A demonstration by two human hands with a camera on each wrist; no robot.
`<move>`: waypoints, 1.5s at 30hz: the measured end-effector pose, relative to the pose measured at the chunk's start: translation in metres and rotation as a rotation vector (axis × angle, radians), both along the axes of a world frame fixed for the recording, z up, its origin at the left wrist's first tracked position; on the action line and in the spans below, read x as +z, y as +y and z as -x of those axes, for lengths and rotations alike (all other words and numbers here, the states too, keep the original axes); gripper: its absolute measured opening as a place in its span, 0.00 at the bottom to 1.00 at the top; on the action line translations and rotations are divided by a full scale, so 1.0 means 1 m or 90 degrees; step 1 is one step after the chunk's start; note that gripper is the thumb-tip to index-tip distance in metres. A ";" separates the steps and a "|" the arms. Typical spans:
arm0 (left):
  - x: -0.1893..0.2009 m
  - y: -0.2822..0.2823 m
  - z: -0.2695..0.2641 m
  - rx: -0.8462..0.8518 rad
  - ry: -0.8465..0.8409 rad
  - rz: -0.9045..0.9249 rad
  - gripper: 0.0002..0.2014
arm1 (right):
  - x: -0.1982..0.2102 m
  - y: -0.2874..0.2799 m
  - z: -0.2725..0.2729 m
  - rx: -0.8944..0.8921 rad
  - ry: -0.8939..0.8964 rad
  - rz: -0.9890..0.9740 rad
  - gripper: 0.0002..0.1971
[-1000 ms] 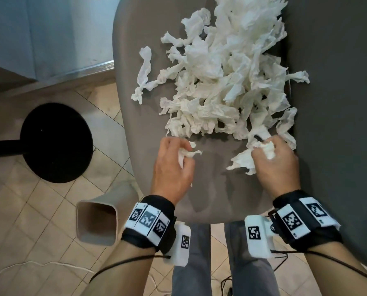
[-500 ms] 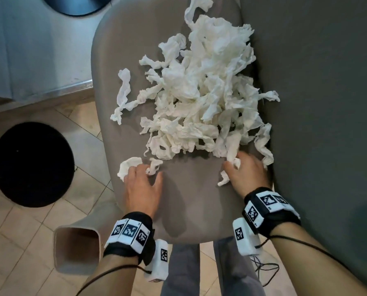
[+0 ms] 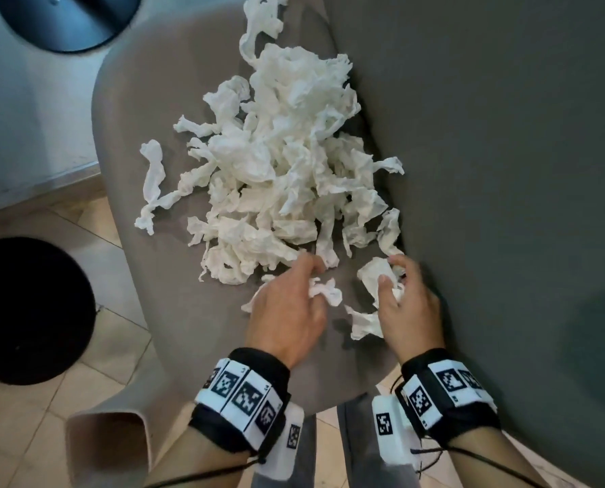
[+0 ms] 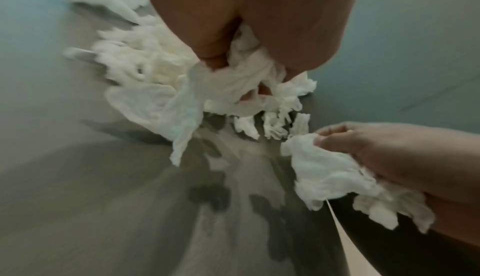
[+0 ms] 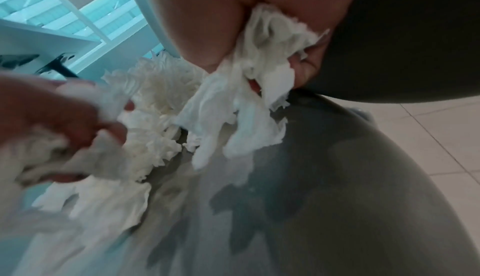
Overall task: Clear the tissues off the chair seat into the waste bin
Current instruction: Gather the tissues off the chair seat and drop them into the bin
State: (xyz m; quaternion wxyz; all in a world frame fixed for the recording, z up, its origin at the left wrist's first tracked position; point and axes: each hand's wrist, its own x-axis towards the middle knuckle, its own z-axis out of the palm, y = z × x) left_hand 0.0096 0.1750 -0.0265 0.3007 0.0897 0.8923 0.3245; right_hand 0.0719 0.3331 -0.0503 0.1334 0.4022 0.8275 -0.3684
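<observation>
We are clutching crumpled tissues in both fists: our left hand (image 3: 287, 311) and right hand (image 3: 405, 308) are each curling fingers round a wad above the seat (image 3: 174, 311) front. The bin (image 3: 107, 449) is lying down-left, nearer our left. The tissue heap (image 3: 287, 170) is sitting beyond. Since half a second ago, our left hand is shifting rightward.

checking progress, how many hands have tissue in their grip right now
2. The left hand grips a wad above the seat's front; the right hand grips another beside the backrest. Neither load has reached the bin.
</observation>
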 end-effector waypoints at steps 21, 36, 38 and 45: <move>-0.041 0.024 0.013 -0.121 0.031 0.239 0.14 | -0.002 0.000 -0.010 -0.010 0.043 -0.010 0.22; -0.035 -0.015 -0.025 0.067 -0.021 0.113 0.15 | 0.008 0.008 0.008 -0.136 0.048 0.210 0.07; -0.039 -0.018 -0.031 0.049 -0.042 0.169 0.15 | 0.012 0.008 0.012 -0.152 0.051 0.256 0.12; -0.042 -0.019 -0.039 0.012 -0.001 0.194 0.06 | 0.008 0.012 0.013 -0.101 0.019 0.256 0.08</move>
